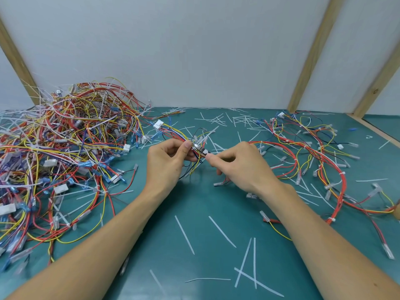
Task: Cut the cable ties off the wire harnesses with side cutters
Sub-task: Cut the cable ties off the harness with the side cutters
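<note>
1. I am counting two hands over the green mat (194,213), and both are working on one wire harness (195,148) raised just above the middle of the mat.
2. My left hand (166,163) is pinching the harness bundle between thumb and curled fingers, gripping it on the left side of a small white piece in the bundle.
3. My right hand (240,165) is pinching the same bundle from the right, fingertips closing on the wires just beside the left thumb; I cannot tell whether that white piece is a cable tie or a connector.
4. The harness is trailing both ways: its red, yellow and blue wires are running left to a white connector (158,124), and its red and yellow wires are arching right past the right hand.
5. I am seeing no side cutters in either hand.
6. One big heap of harnesses (65,137) is lying on the left of the mat, far too tangled to count, with white ties sticking out of it.
7. A looser spread of harnesses (320,161) is lying on the right, with white ties wrapped round its red wires; the number is unclear.
8. Loose white tie strips are lying all over the mat, too many to count; five of them (246,263) are crossing near the front edge.
9. Three wooden battens (311,55) are leaning against the white back wall (194,50), one left and two right.
</note>
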Tool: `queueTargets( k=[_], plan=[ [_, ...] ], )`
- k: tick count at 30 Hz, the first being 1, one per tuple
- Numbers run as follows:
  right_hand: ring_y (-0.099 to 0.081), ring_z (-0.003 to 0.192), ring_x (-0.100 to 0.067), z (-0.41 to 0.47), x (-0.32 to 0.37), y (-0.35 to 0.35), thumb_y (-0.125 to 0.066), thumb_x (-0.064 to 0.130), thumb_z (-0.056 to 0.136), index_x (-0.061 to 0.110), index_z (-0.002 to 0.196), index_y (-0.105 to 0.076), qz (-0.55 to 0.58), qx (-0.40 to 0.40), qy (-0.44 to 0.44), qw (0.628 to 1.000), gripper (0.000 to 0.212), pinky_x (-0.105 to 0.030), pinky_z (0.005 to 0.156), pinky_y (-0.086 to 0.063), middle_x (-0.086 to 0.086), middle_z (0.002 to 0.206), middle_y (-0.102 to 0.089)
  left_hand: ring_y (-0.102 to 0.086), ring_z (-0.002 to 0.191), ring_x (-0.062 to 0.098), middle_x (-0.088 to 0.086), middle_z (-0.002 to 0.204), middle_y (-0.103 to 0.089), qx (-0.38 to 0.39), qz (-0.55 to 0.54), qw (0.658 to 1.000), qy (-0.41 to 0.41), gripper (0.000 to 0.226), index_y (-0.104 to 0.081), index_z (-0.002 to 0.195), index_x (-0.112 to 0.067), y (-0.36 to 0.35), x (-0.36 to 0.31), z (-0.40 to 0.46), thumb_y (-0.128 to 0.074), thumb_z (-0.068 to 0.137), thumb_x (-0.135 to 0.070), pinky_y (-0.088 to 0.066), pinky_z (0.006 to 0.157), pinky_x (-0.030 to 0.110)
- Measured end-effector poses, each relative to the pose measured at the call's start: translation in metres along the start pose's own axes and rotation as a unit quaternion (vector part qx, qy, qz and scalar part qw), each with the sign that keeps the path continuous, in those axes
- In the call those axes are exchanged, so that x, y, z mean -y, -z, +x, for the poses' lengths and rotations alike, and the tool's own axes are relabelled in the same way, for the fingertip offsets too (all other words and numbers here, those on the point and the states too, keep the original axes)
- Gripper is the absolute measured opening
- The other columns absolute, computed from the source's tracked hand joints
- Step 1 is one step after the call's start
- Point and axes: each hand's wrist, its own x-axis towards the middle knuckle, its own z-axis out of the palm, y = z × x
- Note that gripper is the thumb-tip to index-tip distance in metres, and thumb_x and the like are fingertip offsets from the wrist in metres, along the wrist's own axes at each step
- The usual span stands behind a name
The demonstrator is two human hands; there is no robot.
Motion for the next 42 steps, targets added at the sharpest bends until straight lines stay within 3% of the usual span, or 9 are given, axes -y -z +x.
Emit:
queueTargets(
  k=[5, 10, 15, 24, 29, 33, 38, 42],
  plan=[
    [-0.037, 0.053, -0.011, 0.0015, -0.0004, -0.0002, -0.052, 0.071, 0.085, 0.004, 0.077, -0.070, 0.004, 0.010, -0.007, 1.000, 0.069, -0.040, 0.057, -0.048, -0.022, 0.073, -0.062, -0.074, 0.065, 0.014, -0.001, 0.070, -0.075, 0.001, -0.007, 1.000, 0.001, 0.022, -0.069, 0.076, -0.014, -0.0002, 0.0012, 0.0007, -0.065, 0.097, -0.014, -0.048, 0.057, 0.011],
    [-0.041, 0.052, -0.013, 0.0016, -0.0001, 0.0001, -0.054, 0.070, 0.085, 0.007, 0.077, -0.073, 0.011, 0.010, -0.011, 1.000, 0.066, -0.041, 0.060, -0.051, -0.017, 0.069, -0.066, -0.075, 0.066, 0.015, 0.000, 0.071, -0.075, 0.001, -0.004, 1.000, -0.001, 0.022, -0.070, 0.076, -0.014, 0.0002, 0.0024, 0.0010, -0.065, 0.097, -0.015, -0.048, 0.057, 0.012],
    [-0.055, 0.058, -0.029, -0.0001, 0.0020, 0.0023, -0.054, 0.071, 0.084, 0.017, 0.073, -0.077, 0.018, 0.012, -0.013, 1.000, 0.060, -0.039, 0.060, -0.054, -0.007, 0.063, -0.069, -0.075, 0.066, 0.016, 0.000, 0.072, -0.076, 0.003, -0.001, 1.000, 0.001, 0.022, -0.069, 0.077, -0.014, 0.0002, 0.0030, 0.0012, -0.064, 0.098, -0.015, -0.049, 0.057, 0.012],
    [-0.059, 0.063, -0.030, 0.0003, 0.0031, 0.0025, -0.052, 0.074, 0.080, 0.017, 0.073, -0.078, 0.022, 0.018, -0.018, 0.999, 0.064, -0.039, 0.061, -0.055, -0.007, 0.062, -0.069, -0.075, 0.067, 0.016, 0.000, 0.072, -0.076, 0.002, 0.001, 1.000, 0.002, 0.021, -0.070, 0.078, -0.014, 0.0002, 0.0039, 0.0015, -0.064, 0.098, -0.016, -0.049, 0.058, 0.013],
    [-0.052, 0.052, -0.022, 0.0014, 0.0022, 0.0016, -0.051, 0.075, 0.079, 0.018, 0.072, -0.077, 0.016, 0.016, -0.015, 1.000, 0.064, -0.036, 0.058, -0.051, -0.003, 0.060, -0.069, -0.075, 0.066, 0.014, -0.001, 0.071, -0.075, 0.004, 0.002, 1.000, 0.001, 0.021, -0.069, 0.078, -0.011, -0.0002, 0.0036, 0.0008, -0.064, 0.098, -0.014, -0.049, 0.058, 0.013],
    [-0.058, 0.061, -0.029, 0.0012, 0.0006, 0.0019, -0.051, 0.076, 0.078, 0.016, 0.073, -0.077, 0.023, 0.016, -0.016, 0.999, 0.066, -0.038, 0.060, -0.054, -0.003, 0.061, -0.069, -0.074, 0.066, 0.014, 0.000, 0.071, -0.075, 0.005, 0.001, 1.000, 0.000, 0.021, -0.069, 0.078, -0.010, -0.0004, 0.0027, 0.0005, -0.064, 0.098, -0.014, -0.049, 0.058, 0.012],
    [-0.063, 0.054, -0.027, 0.0016, 0.0003, 0.0009, -0.059, 0.064, 0.088, 0.022, 0.066, -0.076, 0.064, -0.001, -0.021, 0.998, 0.050, -0.035, 0.055, -0.053, 0.000, 0.060, -0.070, -0.075, 0.069, 0.015, 0.000, 0.072, -0.075, 0.000, 0.004, 1.000, -0.007, 0.022, -0.068, 0.077, -0.013, -0.0008, -0.0002, 0.0015, -0.063, 0.098, -0.015, -0.048, 0.059, 0.013],
    [-0.064, 0.049, -0.018, 0.0055, 0.0031, 0.0026, -0.060, 0.051, 0.098, 0.018, 0.069, -0.072, 0.149, -0.088, -0.059, 0.983, 0.045, -0.035, 0.054, -0.053, 0.003, 0.064, -0.072, -0.075, 0.070, 0.015, -0.001, 0.069, -0.075, -0.022, 0.016, 1.000, 0.012, 0.024, -0.066, 0.073, -0.013, 0.0000, -0.0010, 0.0032, -0.062, 0.097, -0.013, -0.051, 0.055, 0.018]
  ],
)
